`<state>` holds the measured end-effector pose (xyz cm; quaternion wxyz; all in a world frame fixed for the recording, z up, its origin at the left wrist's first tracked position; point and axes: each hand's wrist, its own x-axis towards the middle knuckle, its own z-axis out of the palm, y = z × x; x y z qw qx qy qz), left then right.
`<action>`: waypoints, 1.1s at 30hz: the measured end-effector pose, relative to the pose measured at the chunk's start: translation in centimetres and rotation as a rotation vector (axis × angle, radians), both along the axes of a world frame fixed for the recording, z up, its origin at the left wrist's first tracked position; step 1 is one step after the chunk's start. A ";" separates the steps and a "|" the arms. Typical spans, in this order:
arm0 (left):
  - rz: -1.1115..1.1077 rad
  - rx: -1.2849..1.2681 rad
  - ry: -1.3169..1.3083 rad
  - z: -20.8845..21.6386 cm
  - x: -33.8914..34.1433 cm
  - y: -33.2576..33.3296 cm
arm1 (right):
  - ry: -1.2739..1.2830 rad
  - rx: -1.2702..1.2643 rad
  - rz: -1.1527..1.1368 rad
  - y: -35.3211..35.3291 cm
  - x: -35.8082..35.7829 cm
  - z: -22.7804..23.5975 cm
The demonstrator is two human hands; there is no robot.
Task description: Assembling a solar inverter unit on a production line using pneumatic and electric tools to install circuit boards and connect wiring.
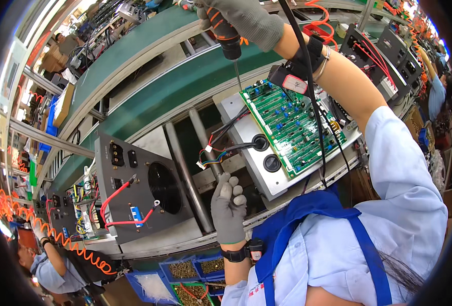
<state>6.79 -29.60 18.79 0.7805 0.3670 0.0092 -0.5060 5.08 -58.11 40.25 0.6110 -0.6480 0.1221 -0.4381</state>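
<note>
My right hand (254,23), in a grey glove, grips a black and orange power screwdriver (227,38) from above. Its long thin bit points down, with the tip at the far left corner of a green circuit board (292,135). Under the board is a silver metal panel (260,176) with two round black grommets; a bundle of wires (231,148) runs out through one, ending in white connectors. My left hand (229,211), also gloved, is left of the panel's near edge, beside a steel roller. Its fingers are curled in; whatever they may hold is hidden.
A dark metal unit (144,188) with a fan and red cables stands at left. Blue bins (177,273) of small screws sit at the near edge. A black cable (310,86) hangs across my right wrist. Orange coiled hoses (63,239) and other people are at the sides.
</note>
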 end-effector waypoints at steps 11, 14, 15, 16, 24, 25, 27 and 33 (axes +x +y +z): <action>-0.068 -0.098 0.101 2.1 -0.3 -2.2 | 0.176 0.122 0.293 -0.4 0.1 0.2; -0.138 -0.137 0.123 3.1 -0.2 -3.0 | 0.172 0.053 0.533 0.7 -1.3 1.9; -0.175 -0.191 0.144 3.3 -0.2 -3.2 | 0.168 0.029 0.612 1.5 -1.8 2.7; -0.138 -0.129 0.124 3.4 -0.3 -3.2 | -0.078 -0.056 0.412 2.8 -2.3 2.8; -0.184 -0.288 0.368 4.1 -1.1 -4.9 | -0.625 -0.019 0.425 9.5 -10.9 3.3; -0.179 -0.241 0.329 4.3 -1.3 -5.1 | -0.657 -0.079 0.453 9.4 -11.3 2.9; -0.185 -0.259 0.330 4.7 -1.6 -5.3 | -0.657 -0.147 0.445 8.9 -12.0 2.4; -0.199 -0.311 0.442 5.2 -2.2 -6.0 | -0.671 -0.123 0.322 8.4 -14.3 0.7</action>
